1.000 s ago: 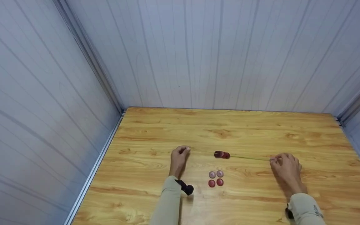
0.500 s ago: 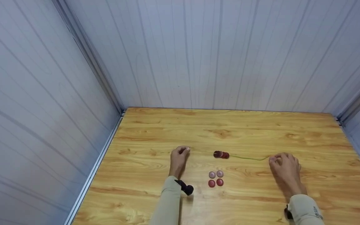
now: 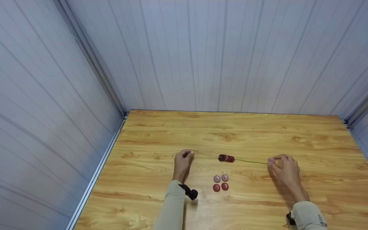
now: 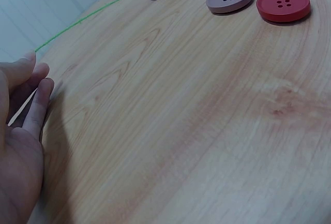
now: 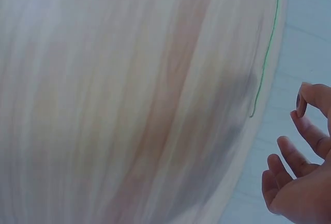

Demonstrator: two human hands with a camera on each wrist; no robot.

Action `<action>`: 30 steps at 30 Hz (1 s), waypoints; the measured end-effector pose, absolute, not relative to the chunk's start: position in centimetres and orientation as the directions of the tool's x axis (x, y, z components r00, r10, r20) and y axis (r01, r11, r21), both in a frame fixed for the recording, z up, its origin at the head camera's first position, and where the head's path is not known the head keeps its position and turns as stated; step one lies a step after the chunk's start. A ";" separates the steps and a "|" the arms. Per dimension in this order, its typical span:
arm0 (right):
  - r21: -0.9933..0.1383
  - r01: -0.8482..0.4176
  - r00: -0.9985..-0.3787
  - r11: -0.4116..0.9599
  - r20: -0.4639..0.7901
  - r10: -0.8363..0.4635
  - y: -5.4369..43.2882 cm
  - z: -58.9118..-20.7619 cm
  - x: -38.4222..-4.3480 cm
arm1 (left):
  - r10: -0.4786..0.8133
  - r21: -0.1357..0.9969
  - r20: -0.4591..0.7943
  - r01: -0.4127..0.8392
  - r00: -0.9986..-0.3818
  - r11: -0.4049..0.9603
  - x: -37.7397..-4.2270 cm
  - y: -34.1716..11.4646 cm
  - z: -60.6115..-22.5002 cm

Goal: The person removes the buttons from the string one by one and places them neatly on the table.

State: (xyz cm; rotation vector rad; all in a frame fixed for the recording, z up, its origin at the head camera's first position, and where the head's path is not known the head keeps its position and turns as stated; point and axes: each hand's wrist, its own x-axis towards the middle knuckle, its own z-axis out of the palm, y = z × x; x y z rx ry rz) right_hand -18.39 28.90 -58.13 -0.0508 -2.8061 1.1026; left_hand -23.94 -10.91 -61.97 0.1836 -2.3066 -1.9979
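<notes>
In the left wrist view my left hand (image 4: 23,110) pinches one end of a green string (image 4: 88,18) between thumb and forefinger. The string runs to a row of threaded buttons (image 3: 226,158) lying on the table, dark maroon at the left end and red at the right. Out of the row's right side comes more green string (image 3: 251,161); in the right wrist view its loose end (image 5: 252,115) is apart from the fingers. My right hand (image 3: 285,169) pinches a mauve button (image 3: 271,160) by its edge, close to that end in the head view.
Nearer to me on the wooden table (image 3: 158,134) lie two mauve buttons (image 3: 217,179) and two red buttons (image 3: 216,187) in a square. White panel walls (image 3: 184,57) rise behind the table and at both sides. A black wrist camera (image 3: 191,193) sticks out from the left sleeve.
The right-hand string went from taut to slack and is out of my right fingers. That hand has shifted left, with the mauve button now showing in its fingertips. My left hand stays put.
</notes>
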 end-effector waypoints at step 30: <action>-0.618 -0.279 -0.947 0.735 0.305 -0.103 20.3 -58.9 -16.6 | -0.184 0.984 0.002 -0.031 -0.983 0.175 -24.1 -10.7 -61.9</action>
